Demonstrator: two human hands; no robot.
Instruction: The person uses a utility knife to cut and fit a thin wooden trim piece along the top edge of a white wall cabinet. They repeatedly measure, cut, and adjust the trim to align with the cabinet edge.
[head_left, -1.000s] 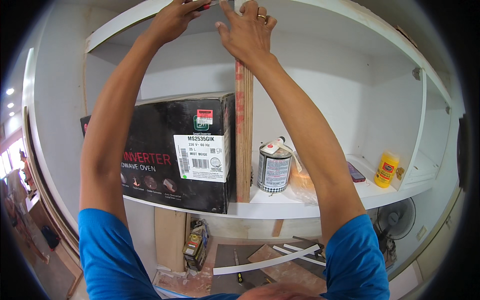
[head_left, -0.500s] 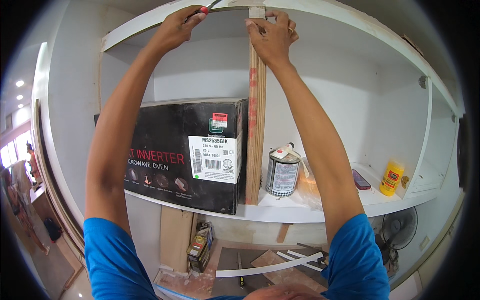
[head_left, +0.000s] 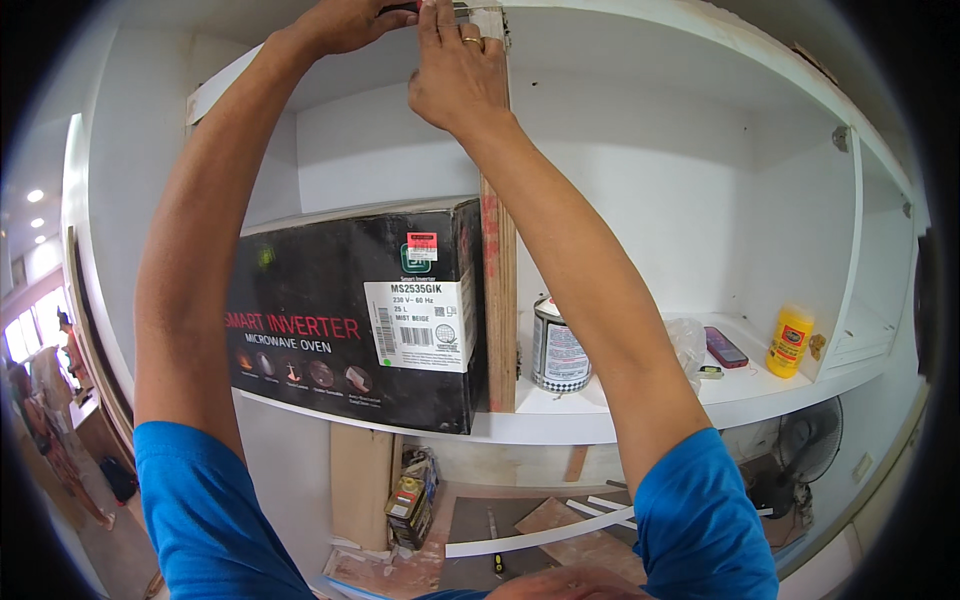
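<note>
Overhead, at the top edge of the open cabinet, my left hand [head_left: 350, 24] is closed on a tool with a red and black handle; its metal end [head_left: 461, 11] shows beside the top of the upright divider. My right hand [head_left: 462, 78], with a ring on one finger, is up against the same tool, its fingers pressed together over the red part. The fingertips cover much of the tool, so its exact kind is hidden. The wooden-edged divider [head_left: 497, 290] runs down just behind my right wrist.
A black microwave oven box [head_left: 300, 290] fills the left shelf. On the right shelf are a metal can [head_left: 560, 352], a plastic bag [head_left: 686, 345], a phone [head_left: 726, 347] and a yellow bottle [head_left: 790, 342]. Below lie white strips [head_left: 540, 538], a boxy tin [head_left: 410, 510] and a fan [head_left: 808, 440].
My right hand has moved left from the divider's top onto the tool. My left hand has shifted left and up, and the tool now lies closer to the divider.
</note>
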